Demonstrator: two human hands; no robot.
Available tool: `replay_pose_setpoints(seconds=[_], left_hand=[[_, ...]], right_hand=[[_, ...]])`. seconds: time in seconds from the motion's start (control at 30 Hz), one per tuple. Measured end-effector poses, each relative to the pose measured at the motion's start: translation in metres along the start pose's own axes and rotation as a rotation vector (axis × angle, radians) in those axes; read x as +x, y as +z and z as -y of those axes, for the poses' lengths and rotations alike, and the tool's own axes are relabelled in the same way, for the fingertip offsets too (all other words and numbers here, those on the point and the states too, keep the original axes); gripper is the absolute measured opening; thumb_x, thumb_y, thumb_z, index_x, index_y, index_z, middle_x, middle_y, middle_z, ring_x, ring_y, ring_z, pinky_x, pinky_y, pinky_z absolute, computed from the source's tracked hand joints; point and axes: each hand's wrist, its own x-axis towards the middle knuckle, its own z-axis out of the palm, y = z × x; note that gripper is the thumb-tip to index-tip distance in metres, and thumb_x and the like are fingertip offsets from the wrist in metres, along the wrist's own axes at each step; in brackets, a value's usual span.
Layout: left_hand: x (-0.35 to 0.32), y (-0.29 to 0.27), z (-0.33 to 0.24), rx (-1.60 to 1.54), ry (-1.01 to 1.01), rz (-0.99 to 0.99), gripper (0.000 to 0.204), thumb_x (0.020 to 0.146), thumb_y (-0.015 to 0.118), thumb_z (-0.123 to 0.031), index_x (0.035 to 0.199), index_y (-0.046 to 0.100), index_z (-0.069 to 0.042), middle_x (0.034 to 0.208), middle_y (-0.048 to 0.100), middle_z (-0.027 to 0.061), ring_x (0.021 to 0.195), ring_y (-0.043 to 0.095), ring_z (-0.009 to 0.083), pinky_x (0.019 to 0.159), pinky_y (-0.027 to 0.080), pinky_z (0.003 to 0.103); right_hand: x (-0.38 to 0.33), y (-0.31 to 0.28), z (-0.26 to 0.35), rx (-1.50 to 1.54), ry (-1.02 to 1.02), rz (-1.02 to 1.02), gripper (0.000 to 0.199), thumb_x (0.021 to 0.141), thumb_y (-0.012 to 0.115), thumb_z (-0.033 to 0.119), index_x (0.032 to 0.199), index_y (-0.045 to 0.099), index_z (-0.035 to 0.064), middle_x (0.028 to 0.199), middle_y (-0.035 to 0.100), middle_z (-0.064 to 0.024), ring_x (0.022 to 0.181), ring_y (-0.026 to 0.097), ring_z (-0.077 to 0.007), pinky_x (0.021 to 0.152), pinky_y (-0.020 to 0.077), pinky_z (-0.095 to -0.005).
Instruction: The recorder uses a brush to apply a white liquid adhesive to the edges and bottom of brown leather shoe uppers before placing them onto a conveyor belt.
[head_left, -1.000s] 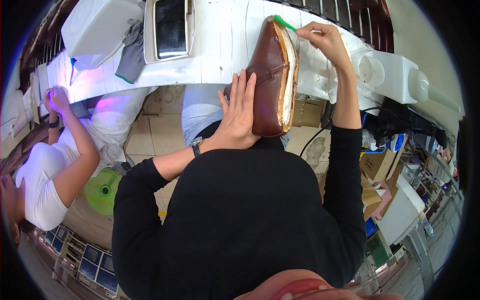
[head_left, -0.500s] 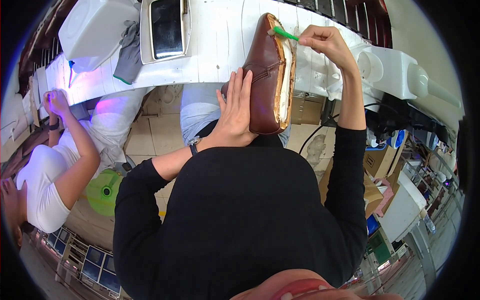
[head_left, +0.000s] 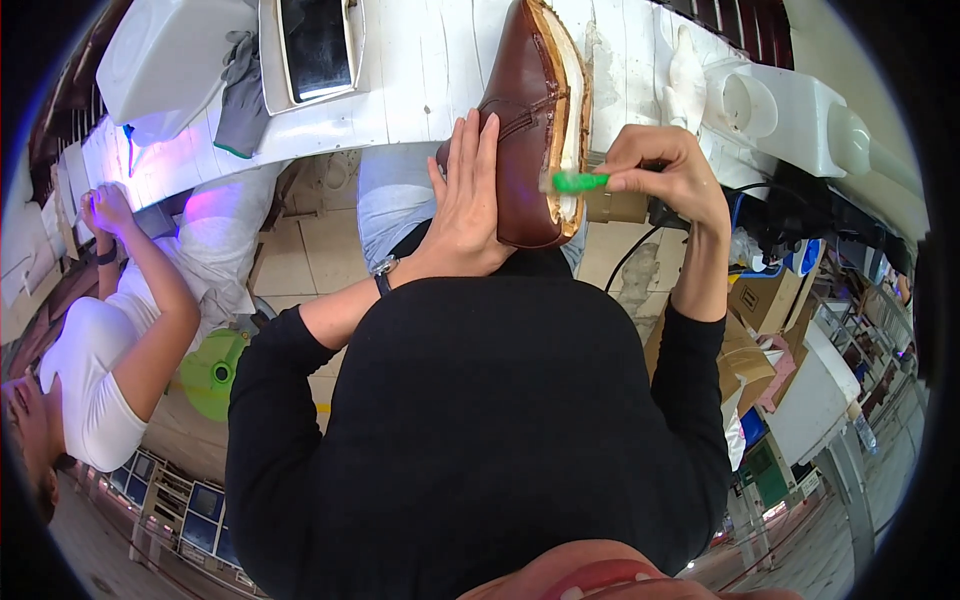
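Observation:
A brown leather shoe (head_left: 523,170) lies on its side across the near edge of the white worktable, its toe pointing away from me. Its pale, unsoled underside faces right, rimmed in tan. My left hand (head_left: 466,205) holds the shoe from the left, long fingers laid straight along the upper; the thumb is hidden. In my right hand (head_left: 660,175), a green-handled brush (head_left: 580,182) is pinched between thumb and fingers. The brush's pale, blurred tip is at the edge of the underside near the heel; whether it touches cannot be made out.
A light tray with a dark panel (head_left: 315,50) and a grey glove (head_left: 242,105) are on the worktable (head_left: 410,90), left of the shoe. White machine housings (head_left: 785,125) stand right. A co-worker in a white shirt (head_left: 90,370) sits left. Cardboard boxes (head_left: 765,300) are at the right.
My right hand has brought the brush from near the toe down along the underside's edge towards the heel. My left hand keeps its hold on the shoe. The whole view has shifted slightly.

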Motion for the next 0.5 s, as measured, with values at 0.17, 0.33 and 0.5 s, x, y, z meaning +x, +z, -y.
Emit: replay_pose_setpoints(seconds=[0.17, 0.33, 0.5], left_hand=[[-0.001, 0.001, -0.003, 0.02, -0.002, 0.009, 0.118, 0.075, 0.08, -0.03, 0.153, -0.005, -0.004, 0.156, -0.004, 0.0288, 0.146, -0.002, 0.0475, 0.107, 0.003, 0.072], [0.002, 0.004, 0.0, 0.038, 0.001, -0.032, 0.119, 0.075, 0.08, -0.033, 0.153, -0.005, -0.005, 0.157, -0.003, 0.0281, 0.146, -0.001, 0.0473, 0.106, 0.005, 0.073], [0.001, 0.005, 0.0, 0.043, 0.009, -0.029, 0.119, 0.075, 0.08, -0.035, 0.153, -0.005, -0.005, 0.156, -0.002, 0.0283, 0.146, -0.001, 0.047, 0.106, 0.005, 0.073]], right_hand=[[0.006, -0.002, -0.012, -0.157, 0.111, -0.321, 0.01, 0.085, 0.069, 0.007, 0.084, 0.07, -0.0029, 0.075, 0.062, -0.0006, 0.069, 0.052, -0.0084, 0.062, 0.0398, -0.0246], [-0.001, 0.003, -0.008, -0.166, -0.048, -0.281, 0.011, 0.085, 0.072, 0.012, 0.085, 0.073, 0.0016, 0.073, 0.066, -0.0018, 0.069, 0.055, -0.0065, 0.061, 0.0409, -0.0223], [-0.015, 0.017, 0.006, -0.064, -0.09, -0.134, 0.013, 0.084, 0.073, 0.014, 0.084, 0.073, 0.0015, 0.073, 0.066, -0.0017, 0.07, 0.056, -0.0071, 0.063, 0.0415, -0.0223]])
